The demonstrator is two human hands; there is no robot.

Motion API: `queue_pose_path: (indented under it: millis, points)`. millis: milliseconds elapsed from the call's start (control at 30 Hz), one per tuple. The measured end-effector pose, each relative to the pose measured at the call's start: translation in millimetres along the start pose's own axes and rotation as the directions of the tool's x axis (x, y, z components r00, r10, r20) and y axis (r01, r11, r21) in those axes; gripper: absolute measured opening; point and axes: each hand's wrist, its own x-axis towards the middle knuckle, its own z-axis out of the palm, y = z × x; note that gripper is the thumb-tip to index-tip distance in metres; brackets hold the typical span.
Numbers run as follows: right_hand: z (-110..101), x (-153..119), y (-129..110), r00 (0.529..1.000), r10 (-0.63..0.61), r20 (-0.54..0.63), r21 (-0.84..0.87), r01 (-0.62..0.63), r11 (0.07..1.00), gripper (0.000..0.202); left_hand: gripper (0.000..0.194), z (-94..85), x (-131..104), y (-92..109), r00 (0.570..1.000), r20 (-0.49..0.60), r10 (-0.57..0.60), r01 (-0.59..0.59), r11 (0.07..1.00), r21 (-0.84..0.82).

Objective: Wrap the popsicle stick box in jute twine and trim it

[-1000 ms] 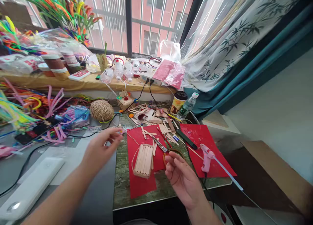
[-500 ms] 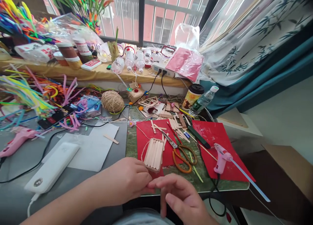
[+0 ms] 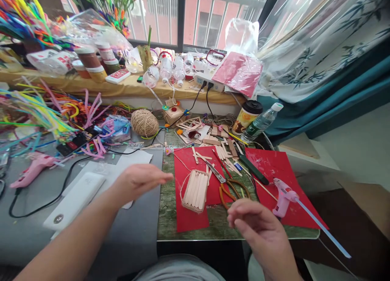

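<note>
My left hand [image 3: 141, 183] hovers above the grey mat with its fingers stretched toward the right, holding nothing. On the other side, my right hand [image 3: 258, 232] is raised near the table's front edge, fingers loosely curved and the thumb apart, with nothing visible in it. Between them a small rectangular panel of craft sticks [image 3: 196, 191], edged with twine, lies on a red sheet [image 3: 191, 222]. Beside it are scissors [image 3: 217, 172] with orange-brown handles, partly hidden by my right hand. A pink glue gun [image 3: 283, 201] stands on another red sheet [image 3: 298, 183] to the right.
Loose craft sticks [image 3: 224, 152] lie behind the scissors. A twine ball [image 3: 144, 123], a cup [image 3: 247, 117] and a water bottle [image 3: 262, 122] stand farther back. Leftward are a second glue gun [image 3: 35, 169], a white power bank [image 3: 74, 201] and pipe cleaners [image 3: 48, 114].
My hands, close together in front of the stick panel before, have moved apart: the left up and leftward, the right to the right. The view has shifted slightly; the panel stays on the red sheet.
</note>
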Motion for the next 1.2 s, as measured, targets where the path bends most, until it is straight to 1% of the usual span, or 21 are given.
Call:
queue_pose_path:
  millis: [33, 67, 133, 167, 200, 267, 333, 400, 467, 567, 667, 700, 767, 833, 867, 967, 1033, 1067, 1133, 1167, 1200]
  points:
    - [-5, 3, 5, 0.995, 0.029, -0.093, 0.029, -0.026, 0.999, 0.012, 0.018, -8.4, -2, -15, 0.988, -0.122, -0.096, 0.1, 0.995, 0.028]
    - [-8, 6, 9, 0.985, 0.066, -0.157, 0.064, -0.056, 0.996, 0.014, 0.021, -15.4, -4, -29, 0.951, -0.246, -0.19, 0.203, 0.979, 0.03]
    - [-13, 11, 16, 0.961, 0.159, -0.226, 0.148, -0.128, 0.981, 0.021, 0.032, -25.0, -7, -52, 0.842, -0.435, -0.32, 0.376, 0.925, 0.048]
    - [-14, 13, 20, 0.948, 0.209, -0.239, 0.185, -0.167, 0.968, 0.024, 0.038, -27.6, -7, -60, 0.803, -0.484, -0.347, 0.438, 0.895, 0.087]
    - [-14, 15, 23, 0.937, 0.252, -0.243, 0.215, -0.202, 0.956, 0.027, 0.043, -28.9, -6, -67, 0.792, -0.494, -0.358, 0.479, 0.866, 0.141]
    - [-15, 17, 30, 0.922, 0.301, -0.242, 0.255, -0.239, 0.937, 0.03, 0.047, -29.0, 0, -78, 0.813, -0.458, -0.36, 0.504, 0.829, 0.242]
    - [-14, 18, 37, 0.919, 0.31, -0.243, 0.26, -0.246, 0.934, 0.032, 0.037, -28.1, 8, -86, 0.853, -0.397, -0.34, 0.472, 0.827, 0.306]
    - [-12, 19, 46, 0.919, 0.289, -0.268, 0.206, -0.239, 0.949, 0.031, 0.032, -28.1, 17, -91, 0.886, -0.349, -0.306, 0.426, 0.833, 0.353]
    - [-7, 18, 55, 0.929, 0.249, -0.274, 0.105, -0.228, 0.968, 0.03, 0.03, -29.2, 25, -91, 0.904, -0.328, -0.274, 0.393, 0.833, 0.389]
    - [4, 14, 66, 0.971, 0.149, -0.187, -0.077, -0.166, 0.983, 0.036, 0.032, -27.3, 36, -82, 0.911, -0.351, -0.217, 0.359, 0.835, 0.418]
    - [19, 9, 71, 0.997, 0.0, -0.082, -0.276, -0.023, 0.961, 0.045, 0.036, -14.5, 45, -67, 0.924, -0.353, -0.148, 0.301, 0.852, 0.429]
    - [25, 7, 71, 0.997, -0.048, -0.058, -0.341, 0.026, 0.94, 0.051, 0.035, -8.0, 47, -63, 0.926, -0.342, -0.158, 0.299, 0.859, 0.415]
    - [36, 4, 72, 0.992, -0.124, -0.024, -0.453, 0.099, 0.886, 0.069, 0.027, 5.7, 48, -57, 0.924, -0.307, -0.229, 0.34, 0.86, 0.381]
    - [46, 4, 73, 0.987, -0.163, 0.007, -0.531, 0.142, 0.836, 0.087, 0.025, 17.2, 47, -56, 0.933, -0.236, -0.272, 0.344, 0.868, 0.358]
    - [49, 4, 74, 0.985, -0.173, 0.017, -0.552, 0.153, 0.819, 0.094, 0.024, 21.2, 46, -56, 0.947, -0.187, -0.263, 0.314, 0.883, 0.35]
    - [56, 7, 80, 0.983, -0.182, 0.013, -0.556, 0.158, 0.816, 0.102, 0.027, 26.7, 42, -55, 0.988, -0.013, -0.155, 0.153, 0.949, 0.275]
    - [56, 11, 85, 0.985, -0.174, -0.004, -0.518, 0.147, 0.842, 0.099, 0.039, 28.3, 40, -51, 0.995, 0.087, -0.056, 0.04, 0.985, 0.169]
    - [54, 14, 87, 0.986, -0.165, -0.008, -0.496, 0.139, 0.857, 0.096, 0.052, 29.5, 39, -48, 0.992, 0.13, -0.01, -0.005, 0.993, 0.116]
    - [49, 20, 88, 0.991, -0.132, 0.003, -0.455, 0.119, 0.882, 0.088, 0.093, 33.9, 37, -42, 0.978, 0.205, 0.046, -0.058, 0.997, 0.056]
    - [46, 23, 88, 0.994, -0.112, 0.019, -0.439, 0.109, 0.892, 0.085, 0.112, 36.9, 36, -39, 0.97, 0.238, 0.045, -0.059, 0.997, 0.052]
    - [44, 27, 87, 0.995, -0.095, 0.034, -0.424, 0.101, 0.9, 0.082, 0.124, 40.2, 35, -38, 0.964, 0.263, 0.028, -0.045, 0.997, 0.059]
